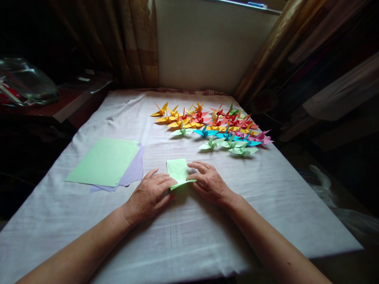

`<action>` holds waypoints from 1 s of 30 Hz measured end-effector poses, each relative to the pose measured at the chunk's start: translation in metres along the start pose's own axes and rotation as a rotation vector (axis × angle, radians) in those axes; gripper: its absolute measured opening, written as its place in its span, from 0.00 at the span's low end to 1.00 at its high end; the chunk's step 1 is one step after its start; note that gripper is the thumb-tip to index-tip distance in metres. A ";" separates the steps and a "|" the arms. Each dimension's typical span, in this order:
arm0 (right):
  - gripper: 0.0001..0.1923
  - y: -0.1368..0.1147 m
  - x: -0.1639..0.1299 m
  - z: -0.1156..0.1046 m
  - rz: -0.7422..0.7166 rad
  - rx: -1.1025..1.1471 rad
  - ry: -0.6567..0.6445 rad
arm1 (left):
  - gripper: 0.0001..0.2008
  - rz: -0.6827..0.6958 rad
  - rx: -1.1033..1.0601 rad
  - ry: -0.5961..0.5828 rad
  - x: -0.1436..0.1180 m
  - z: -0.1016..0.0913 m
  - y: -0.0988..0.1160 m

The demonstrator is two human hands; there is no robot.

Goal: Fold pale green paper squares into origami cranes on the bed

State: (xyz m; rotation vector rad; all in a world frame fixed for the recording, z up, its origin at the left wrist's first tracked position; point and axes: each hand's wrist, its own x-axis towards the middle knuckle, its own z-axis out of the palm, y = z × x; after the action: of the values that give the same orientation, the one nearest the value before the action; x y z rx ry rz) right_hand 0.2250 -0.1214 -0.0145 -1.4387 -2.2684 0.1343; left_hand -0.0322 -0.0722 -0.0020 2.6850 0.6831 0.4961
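Note:
A small piece of light green origami paper (177, 169), partly folded with creases across it, lies on the cloth between my hands. Its near edge is lifted into a raised flap. My left hand (154, 191) pinches the left end of that flap, thumb and fingertips at the paper. On the other side my right hand (209, 180) grips the flap's right end, its upper fingers resting beside the paper's right edge. The undersides of both hands are hidden.
Left of my hands lies a stack of green sheets (103, 161) over purple sheets (132, 169). Several folded paper cranes (204, 132) in many colours stand at the back right of the white-clothed table (166, 244). A glass jar (28, 81) sits far left.

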 end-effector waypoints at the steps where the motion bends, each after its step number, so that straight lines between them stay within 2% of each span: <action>1: 0.08 0.000 0.001 0.003 0.033 0.027 0.016 | 0.11 -0.032 -0.005 0.026 0.002 0.001 0.000; 4: 0.09 -0.001 0.011 0.012 0.154 0.074 0.065 | 0.11 -0.163 0.001 0.123 0.012 0.006 -0.004; 7: 0.12 -0.007 0.019 0.020 0.298 0.067 0.134 | 0.22 -0.254 0.002 0.211 0.017 0.012 -0.011; 10: 0.12 -0.015 0.022 0.025 0.371 0.026 0.204 | 0.34 -0.243 0.052 0.293 0.017 0.016 -0.014; 12: 0.12 -0.019 0.022 0.027 0.390 0.008 0.232 | 0.32 -0.204 0.134 0.328 0.015 0.015 -0.011; 15: 0.12 -0.022 0.022 0.028 0.407 -0.006 0.237 | 0.18 -0.076 0.222 0.264 0.012 0.014 -0.001; 17: 0.12 -0.023 0.022 0.028 0.421 -0.009 0.234 | 0.17 0.033 0.221 0.167 0.010 0.014 0.005; 19: 0.11 -0.023 0.023 0.028 0.436 -0.009 0.237 | 0.20 0.082 0.205 0.094 0.010 0.017 0.009; 25: 0.06 -0.023 0.022 0.030 0.461 -0.012 0.257 | 0.24 0.041 0.188 0.034 0.008 0.022 0.008; 30: 0.08 -0.023 0.021 0.031 0.458 -0.023 0.244 | 0.23 0.032 0.189 0.043 0.007 0.022 0.008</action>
State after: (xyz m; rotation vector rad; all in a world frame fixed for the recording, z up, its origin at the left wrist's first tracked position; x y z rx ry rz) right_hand 0.1857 -0.1083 -0.0285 -1.8550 -1.7266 0.0679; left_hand -0.0141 -0.0803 -0.0160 2.8729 0.7334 0.5237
